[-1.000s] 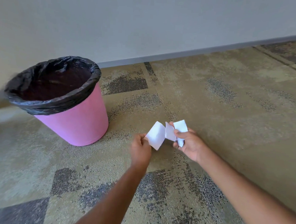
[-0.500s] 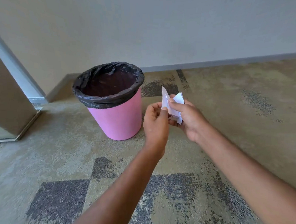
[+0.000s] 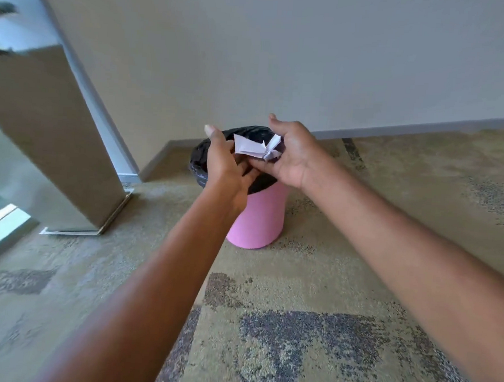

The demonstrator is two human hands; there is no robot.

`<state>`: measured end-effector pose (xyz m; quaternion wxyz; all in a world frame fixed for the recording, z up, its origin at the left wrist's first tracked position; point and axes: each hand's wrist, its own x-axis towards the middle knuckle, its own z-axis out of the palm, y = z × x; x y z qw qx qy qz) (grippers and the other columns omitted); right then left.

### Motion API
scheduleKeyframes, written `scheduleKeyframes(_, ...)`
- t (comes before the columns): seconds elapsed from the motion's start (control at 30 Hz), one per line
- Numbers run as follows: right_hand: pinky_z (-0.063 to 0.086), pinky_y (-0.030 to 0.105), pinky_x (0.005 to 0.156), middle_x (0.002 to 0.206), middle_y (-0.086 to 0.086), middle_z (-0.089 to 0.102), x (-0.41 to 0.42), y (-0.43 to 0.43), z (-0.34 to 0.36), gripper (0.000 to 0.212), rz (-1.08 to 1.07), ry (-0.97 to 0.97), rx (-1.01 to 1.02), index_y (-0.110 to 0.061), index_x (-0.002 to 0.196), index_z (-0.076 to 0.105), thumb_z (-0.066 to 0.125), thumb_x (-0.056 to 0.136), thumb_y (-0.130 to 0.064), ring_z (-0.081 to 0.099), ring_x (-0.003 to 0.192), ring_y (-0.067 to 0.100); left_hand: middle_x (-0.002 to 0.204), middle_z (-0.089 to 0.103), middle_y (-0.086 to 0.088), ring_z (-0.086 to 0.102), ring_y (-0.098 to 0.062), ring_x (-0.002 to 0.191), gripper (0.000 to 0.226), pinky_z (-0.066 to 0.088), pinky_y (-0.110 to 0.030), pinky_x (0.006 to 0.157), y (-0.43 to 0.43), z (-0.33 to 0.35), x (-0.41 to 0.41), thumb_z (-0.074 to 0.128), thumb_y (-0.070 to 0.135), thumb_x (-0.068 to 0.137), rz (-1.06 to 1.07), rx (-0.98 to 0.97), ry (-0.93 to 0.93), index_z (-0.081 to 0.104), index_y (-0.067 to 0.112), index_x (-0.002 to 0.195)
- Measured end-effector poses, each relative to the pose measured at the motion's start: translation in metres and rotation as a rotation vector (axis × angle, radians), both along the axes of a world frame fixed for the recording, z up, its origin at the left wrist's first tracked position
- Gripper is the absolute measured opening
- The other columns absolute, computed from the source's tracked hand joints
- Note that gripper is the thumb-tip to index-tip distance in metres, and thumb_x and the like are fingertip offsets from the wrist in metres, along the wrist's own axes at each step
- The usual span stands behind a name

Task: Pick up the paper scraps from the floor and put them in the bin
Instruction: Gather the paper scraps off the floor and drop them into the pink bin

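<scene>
Both hands have been travelling from beside the bin to right above its mouth, and the camera is now tipping closer.

From the head camera, the paper scraps (image 3: 254, 148) are hanging between the two hands, over the black liner (image 3: 197, 165) of the pink bin (image 3: 258, 223). The right hand (image 3: 290, 153) is lifting its thumb clear while its fairly straight fingers are lying under the paper, so that hold is coming apart. The left hand (image 3: 224, 163) is touching the near edge with its thumb raised; I cannot tell whether its bent fingers are pinching.

I judge the scraps to be featherlight, thin and easily creased, so they are likely to flutter sideways. Pinching them at the bunched folds would suit best.

Counting: one bin, one liner, two hands. The white pieces are bunched, seemingly two or three. None is showing on the carpet (image 3: 296, 333).
</scene>
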<state>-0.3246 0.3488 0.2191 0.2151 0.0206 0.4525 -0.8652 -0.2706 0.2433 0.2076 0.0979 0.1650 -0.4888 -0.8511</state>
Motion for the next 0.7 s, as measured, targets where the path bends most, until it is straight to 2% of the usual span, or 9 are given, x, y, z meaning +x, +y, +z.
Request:
scheduleKeyframes(0.1, 0.055, 0.056, 0.105, 0.148, 0.025, 0.049, 0.002, -0.015, -0.003, 0.037, -0.013, -0.068, -0.098, -0.004, 0.117, 0.056, 0.069, 0.102, -0.036, 0.073, 0.111, 0.035, 0.165, 0.037, -0.027, 0.043, -0.044, 0.15, 0.105, 0.036, -0.06, 0.124, -0.022, 0.003, 0.004, 0.032, 0.084, 0.095, 0.003, 0.092, -0.019, 0.025, 0.008, 0.166)
scheduleKeyframes(0.17, 0.063, 0.056, 0.09, 0.139, 0.028, 0.058, 0.006, -0.019, -0.004, 0.049, 0.007, -0.086, -0.18, 0.001, 0.133, 0.055, 0.069, 0.102, -0.035, 0.07, 0.118, 0.046, 0.17, 0.025, -0.028, 0.033, -0.045, 0.156, 0.108, 0.032, -0.06, 0.126, -0.029, 0.004, 0.008, 0.033, 0.087, 0.093, 0.009, 0.122, -0.011, 0.019, 0.011, 0.168)
scheduleKeyframes(0.23, 0.062, 0.052, 0.081, 0.146, 0.026, 0.052, 0.01, -0.02, -0.004, 0.062, -0.007, -0.089, -0.19, -0.002, 0.148, 0.047, 0.07, 0.102, -0.036, 0.063, 0.127, 0.046, 0.172, 0.016, -0.028, 0.024, -0.045, 0.159, 0.108, 0.031, -0.059, 0.127, -0.033, 0.003, 0.012, 0.035, 0.087, 0.092, 0.014, 0.137, -0.002, 0.018, 0.012, 0.169)
scheduleKeyframes(0.37, 0.037, 0.06, 0.121, 0.171, 0.026, 0.016, 0.012, -0.019, -0.006, 0.078, -0.065, -0.09, -0.172, -0.012, 0.162, 0.033, 0.074, 0.099, -0.034, 0.02, 0.159, 0.042, 0.173, 0.019, -0.024, 0.025, -0.043, 0.159, 0.103, 0.035, -0.059, 0.125, -0.035, -0.002, 0.018, 0.037, 0.084, 0.095, 0.003, 0.134, 0.018, 0.026, 0.012, 0.167)
scheduleKeyframes(0.43, 0.033, 0.06, 0.124, 0.174, 0.025, 0.007, 0.015, -0.014, -0.006, 0.081, -0.063, -0.07, -0.173, -0.012, 0.164, 0.029, 0.074, 0.1, -0.032, 0.009, 0.162, 0.042, 0.167, 0.034, -0.023, 0.04, -0.042, 0.152, 0.097, 0.042, -0.058, 0.12, -0.036, -0.006, 0.022, 0.039, 0.081, 0.096, 0.017, 0.093, 0.041, 0.037, 0.011, 0.163)
scheduleKeyframes(0.5, 0.041, 0.056, 0.121, 0.17, 0.03, 0.017, 0.018, -0.005, -0.009, 0.078, -0.045, -0.053, -0.149, -0.009, 0.163, 0.031, 0.073, 0.101, -0.031, 0.021, 0.158, 0.049, 0.149, 0.059, -0.02, 0.063, -0.038, 0.133, 0.086, 0.055, -0.054, 0.109, -0.04, -0.013, 0.029, 0.041, 0.077, 0.099, 0.042, 0.011, 0.059, 0.053, 0.01, 0.151)
scheduleKeyframes(0.57, 0.053, 0.052, 0.11, 0.155, 0.03, 0.044, 0.023, 0.008, -0.018, 0.063, -0.015, -0.009, -0.097, -0.004, 0.154, 0.044, 0.069, 0.102, -0.03, 0.047, 0.144, 0.048, 0.122, 0.077, -0.012, 0.077, -0.029, 0.11, 0.072, 0.063, -0.047, 0.095, -0.045, -0.025, 0.04, 0.045, 0.071, 0.102, 0.091, -0.077, 0.061, 0.065, 0.011, 0.135)
scheduleKeyframes(0.63, 0.062, 0.046, 0.097, 0.129, 0.023, 0.067, 0.027, 0.026, -0.034, 0.042, 0.028, 0.051, -0.032, -0.002, 0.137, 0.059, 0.067, 0.103, -0.026, 0.07, 0.121, 0.038, 0.094, 0.08, -0.003, 0.08, -0.022, 0.091, 0.052, 0.066, -0.04, 0.084, -0.053, -0.045, 0.052, 0.051, 0.058, 0.105, 0.178, -0.175, -0.001, 0.071, 0.012, 0.122)
scheduleKeyframes(0.7, 0.065, 0.038, 0.082, 0.105, 0.014, 0.076, 0.033, 0.046, -0.056, 0.033, 0.062, 0.1, 0.052, -0.001, 0.127, 0.066, 0.066, 0.104, -0.026, 0.076, 0.096, 0.027, 0.083, 0.075, -0.005, 0.075, -0.024, 0.081, 0.032, 0.062, -0.037, 0.076, -0.062, -0.073, 0.062, 0.056, 0.04, 0.108, 0.256, -0.278, -0.113, 0.071, 0.012, 0.113)
